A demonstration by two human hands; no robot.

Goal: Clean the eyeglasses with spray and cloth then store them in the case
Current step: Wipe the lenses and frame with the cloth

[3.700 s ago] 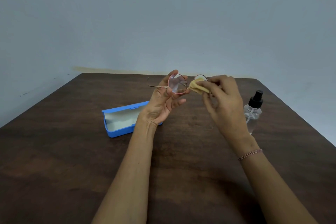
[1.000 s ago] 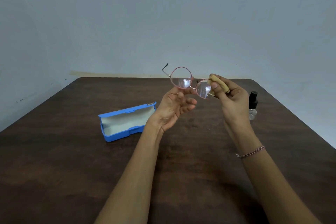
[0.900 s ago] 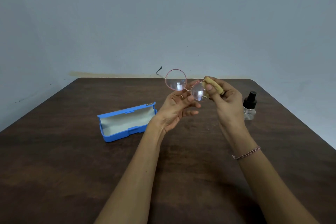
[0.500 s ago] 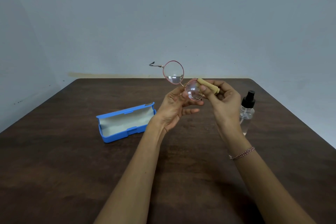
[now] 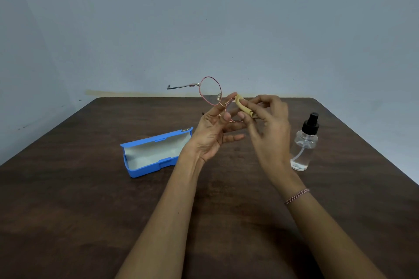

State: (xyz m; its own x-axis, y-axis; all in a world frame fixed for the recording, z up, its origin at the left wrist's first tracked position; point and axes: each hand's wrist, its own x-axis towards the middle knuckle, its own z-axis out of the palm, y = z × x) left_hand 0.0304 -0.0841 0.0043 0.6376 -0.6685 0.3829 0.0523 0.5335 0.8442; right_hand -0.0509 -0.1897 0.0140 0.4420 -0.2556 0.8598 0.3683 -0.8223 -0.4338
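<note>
Dark brown wood of a table (image 5: 90, 210) filled the lower half of the view, with a pale grey-blue wall (image 5: 204, 18) behind it. Above the table's middle, the left hand (image 5: 213, 133), palm turned up, pinched the rim of the lower lens of the eyeglasses (image 5: 209, 90) between its fingertips, while its other fingers lay loosely spread beneath. The right hand (image 5: 269, 129) pinched a folded yellow cloth (image 5: 243, 106) between thumb and fingertips. The cloth's upper end touched the edge of that same lower lens.

The eyeglasses were held in the air, tilted so that one pink-rimmed round lens stood above the other. One temple arm stuck out to the left against the wall. A thin beaded bracelet (image 5: 297, 196) circled the right wrist.

Further out, on the table to the left of the hands, the blue case (image 5: 154, 154) lay open with its pale lining showing, well apart from the eyeglasses. To the right of the right hand, the clear spray bottle (image 5: 305, 145) with a black nozzle stood upright on the table, a little liquid in its bottom.
</note>
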